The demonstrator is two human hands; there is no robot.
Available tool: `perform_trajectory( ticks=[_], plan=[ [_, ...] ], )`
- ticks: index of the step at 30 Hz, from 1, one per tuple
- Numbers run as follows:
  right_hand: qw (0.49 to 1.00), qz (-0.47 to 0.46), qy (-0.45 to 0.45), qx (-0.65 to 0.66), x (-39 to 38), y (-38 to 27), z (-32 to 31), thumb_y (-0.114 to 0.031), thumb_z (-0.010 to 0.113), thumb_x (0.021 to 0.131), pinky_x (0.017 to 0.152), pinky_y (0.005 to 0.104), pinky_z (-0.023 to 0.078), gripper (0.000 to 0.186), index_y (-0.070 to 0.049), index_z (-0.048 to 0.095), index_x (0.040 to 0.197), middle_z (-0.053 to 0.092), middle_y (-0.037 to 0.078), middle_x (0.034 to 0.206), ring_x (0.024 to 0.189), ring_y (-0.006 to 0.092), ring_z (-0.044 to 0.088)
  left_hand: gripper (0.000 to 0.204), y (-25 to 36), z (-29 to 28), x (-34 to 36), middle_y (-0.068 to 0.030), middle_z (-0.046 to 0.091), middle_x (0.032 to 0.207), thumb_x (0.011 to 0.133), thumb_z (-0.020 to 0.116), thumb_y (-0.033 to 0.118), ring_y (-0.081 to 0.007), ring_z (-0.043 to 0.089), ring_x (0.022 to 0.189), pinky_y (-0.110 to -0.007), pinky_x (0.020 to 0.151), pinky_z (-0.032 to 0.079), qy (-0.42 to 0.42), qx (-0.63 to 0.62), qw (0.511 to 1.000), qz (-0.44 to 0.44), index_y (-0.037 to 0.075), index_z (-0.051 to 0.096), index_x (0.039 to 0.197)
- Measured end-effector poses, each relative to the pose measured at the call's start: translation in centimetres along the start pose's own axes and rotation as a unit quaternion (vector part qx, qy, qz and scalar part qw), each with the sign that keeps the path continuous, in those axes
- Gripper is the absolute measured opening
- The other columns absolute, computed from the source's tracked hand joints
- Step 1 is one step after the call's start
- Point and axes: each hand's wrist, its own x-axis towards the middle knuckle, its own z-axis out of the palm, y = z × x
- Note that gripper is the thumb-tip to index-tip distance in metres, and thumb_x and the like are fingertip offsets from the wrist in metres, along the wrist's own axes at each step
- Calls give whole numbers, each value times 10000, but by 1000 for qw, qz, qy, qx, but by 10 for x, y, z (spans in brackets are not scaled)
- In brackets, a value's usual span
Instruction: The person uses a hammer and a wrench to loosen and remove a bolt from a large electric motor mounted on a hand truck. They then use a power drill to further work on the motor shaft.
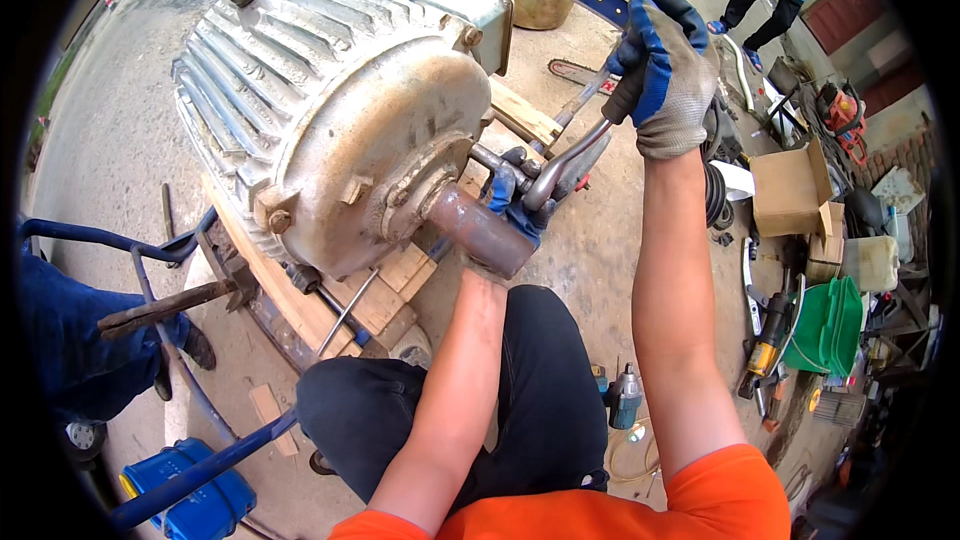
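Note:
A big grey electric motor (400, 110) with a finned casing lies in front of me, its round end cover facing me. From the cover juts a thick brown shaft (480, 230). My right hand (672, 80), in a grey and blue glove, is closed round the dark handle of a ratchet wrench (578, 152), raised up and to the right. My left hand (520, 202), gloved too, is wrapped about the wrench's head end, just behind the shaft, which hides part of it. A steel socket extension (490, 157) runs from there toward the cover's edge.
Wooden blocks (385, 290) and a blue metal frame (215, 480) are under and around the motor. At left stands a person in blue trousers (80, 340); another is at top right. A cordless impact wrench (624, 398), green bin (828, 325) and cardboard box (787, 190) lie rightward.

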Motion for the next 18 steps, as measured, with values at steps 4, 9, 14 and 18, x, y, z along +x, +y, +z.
perform_trajectory(
  ticks=[4,9,14,18],
  plan=[
    [995,-24,-95,22,27,29,-9,-102,587,913,414,196,413,192,1,646,1063,507,-26,627,472,45,461,429,-2,3,-3,-89,609,1183,898,617,314,-318,647,977,-298,698,595,-65,-47,997,3,169,500,1285],
    [997,-36,-45,-44,26,32,-9,-159,534,951,423,168,302,258,-27,619,1156,489,-42,666,497,8,398,436,-7,0,8,-55,598,1200,883,657,289,-231,643,962,-305,768,570,-145,-12,989,9,115,518,1258],
    [994,-20,-101,-47,44,55,-29,-180,512,966,421,147,250,281,-35,591,1194,435,-79,668,487,-16,333,413,-15,-16,20,-131,583,1211,944,547,313,-305,622,1006,-407,876,539,-199,-73,977,33,56,509,1265],
    [995,88,-42,32,67,83,-47,-180,506,976,408,155,223,271,-50,587,1199,380,-93,647,476,-18,297,383,-19,-23,24,-79,590,1215,936,561,314,-236,606,1033,-415,853,537,-217,-73,973,23,92,530,1246]
  ],
)
